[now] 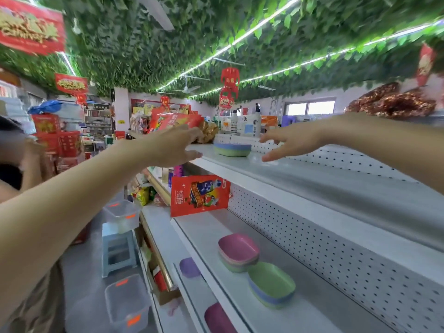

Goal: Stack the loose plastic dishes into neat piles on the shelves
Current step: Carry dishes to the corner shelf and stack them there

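Note:
A small pile of blue and green plastic dishes (pixel 232 149) sits on the top shelf (pixel 312 174). My left hand (pixel 179 146) reaches toward it from the left, fingers straight, a short gap away. My right hand (pixel 292 143) reaches from the right, fingers spread, also not touching it. Both hands hold nothing. On the shelf below stand a pink-topped pile (pixel 238 252) and a green-topped pile with blue and green dishes beneath (pixel 271 284). Lower down lie a purple dish (pixel 189 267) and a magenta dish (pixel 217 319).
A red snack packet (pixel 199 194) stands at the left end of the second shelf. Bottles and packaged goods (pixel 247 124) stand behind the top shelf. In the aisle at left are a blue stool (pixel 119 251) and clear plastic boxes (pixel 126 302). Another person's arm shows at the far left.

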The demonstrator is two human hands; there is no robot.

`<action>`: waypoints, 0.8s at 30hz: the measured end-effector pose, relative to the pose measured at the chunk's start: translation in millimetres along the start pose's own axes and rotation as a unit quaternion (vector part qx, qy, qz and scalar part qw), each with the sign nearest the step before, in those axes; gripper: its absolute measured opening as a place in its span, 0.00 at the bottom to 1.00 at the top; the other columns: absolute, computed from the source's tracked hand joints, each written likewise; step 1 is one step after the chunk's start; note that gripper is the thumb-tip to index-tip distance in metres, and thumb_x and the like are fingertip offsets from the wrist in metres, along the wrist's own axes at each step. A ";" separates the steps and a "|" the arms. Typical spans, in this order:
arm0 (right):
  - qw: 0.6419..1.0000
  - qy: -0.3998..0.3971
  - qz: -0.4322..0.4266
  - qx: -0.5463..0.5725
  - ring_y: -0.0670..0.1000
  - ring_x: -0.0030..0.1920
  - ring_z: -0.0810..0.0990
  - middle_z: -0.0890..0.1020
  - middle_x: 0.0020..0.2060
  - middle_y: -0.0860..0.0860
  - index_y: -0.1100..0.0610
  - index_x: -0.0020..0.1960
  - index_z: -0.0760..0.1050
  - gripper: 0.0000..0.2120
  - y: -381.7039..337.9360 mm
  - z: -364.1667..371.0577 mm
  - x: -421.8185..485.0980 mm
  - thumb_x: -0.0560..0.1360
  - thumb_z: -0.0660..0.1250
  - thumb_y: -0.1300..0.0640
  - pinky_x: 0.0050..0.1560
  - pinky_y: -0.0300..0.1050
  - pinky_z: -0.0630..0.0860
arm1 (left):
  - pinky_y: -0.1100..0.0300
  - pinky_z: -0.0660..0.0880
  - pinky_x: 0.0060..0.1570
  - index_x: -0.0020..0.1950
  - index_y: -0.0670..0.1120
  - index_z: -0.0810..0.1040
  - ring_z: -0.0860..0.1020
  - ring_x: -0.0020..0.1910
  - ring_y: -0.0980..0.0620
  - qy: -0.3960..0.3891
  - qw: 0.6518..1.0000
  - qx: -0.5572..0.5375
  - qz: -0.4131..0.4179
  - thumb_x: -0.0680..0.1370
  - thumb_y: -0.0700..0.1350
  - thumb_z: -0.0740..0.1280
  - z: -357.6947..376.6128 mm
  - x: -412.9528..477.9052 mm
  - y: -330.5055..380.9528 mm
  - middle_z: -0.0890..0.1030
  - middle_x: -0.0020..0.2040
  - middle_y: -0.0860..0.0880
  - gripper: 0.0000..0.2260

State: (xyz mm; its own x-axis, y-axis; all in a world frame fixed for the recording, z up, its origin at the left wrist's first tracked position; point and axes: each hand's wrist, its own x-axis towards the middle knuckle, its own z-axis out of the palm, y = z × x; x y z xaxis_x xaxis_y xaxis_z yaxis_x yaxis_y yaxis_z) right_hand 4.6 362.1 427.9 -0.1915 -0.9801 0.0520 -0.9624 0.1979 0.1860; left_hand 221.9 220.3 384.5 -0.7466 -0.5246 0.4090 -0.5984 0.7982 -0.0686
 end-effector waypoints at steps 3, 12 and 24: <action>1.000 -0.012 0.018 0.006 0.53 0.74 0.59 0.56 0.76 0.50 0.53 0.76 0.52 0.36 1.9 15.4 58.2 0.75 0.55 0.36 0.74 0.49 0.55 | 0.46 0.64 0.67 0.74 0.48 0.59 0.68 0.67 0.42 -0.019 1.000 -0.018 -0.005 0.78 0.54 0.61 22.5 40.8 -29.7 0.63 0.72 0.43 0.27; 0.970 0.006 0.145 0.194 0.53 0.74 0.58 0.53 0.76 0.51 0.56 0.77 0.44 0.41 38.4 60.6 202.2 0.75 0.56 0.36 0.70 0.45 0.57 | 0.58 0.67 0.58 0.73 0.45 0.60 0.71 0.64 0.45 0.010 0.984 -0.178 0.011 0.77 0.54 0.63 98.6 190.9 -109.1 0.69 0.69 0.43 0.28; 0.942 0.031 0.162 0.294 0.46 0.58 0.67 0.67 0.66 0.46 0.50 0.75 0.53 0.36 65.0 84.0 307.5 0.74 0.63 0.39 0.56 0.39 0.63 | 0.49 0.69 0.66 0.73 0.53 0.60 0.74 0.62 0.48 -0.138 0.930 -0.332 0.072 0.71 0.55 0.70 171.5 333.8 -150.1 0.74 0.64 0.46 0.33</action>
State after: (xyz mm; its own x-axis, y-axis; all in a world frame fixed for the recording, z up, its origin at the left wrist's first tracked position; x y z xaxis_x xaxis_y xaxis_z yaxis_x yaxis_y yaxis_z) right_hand -133.1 72.3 373.5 -0.4984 -0.8639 0.0729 -0.7996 0.4256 -0.4238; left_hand 12.6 -125.4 375.2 -0.9062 -0.3812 0.1833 -0.2436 0.8246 0.5106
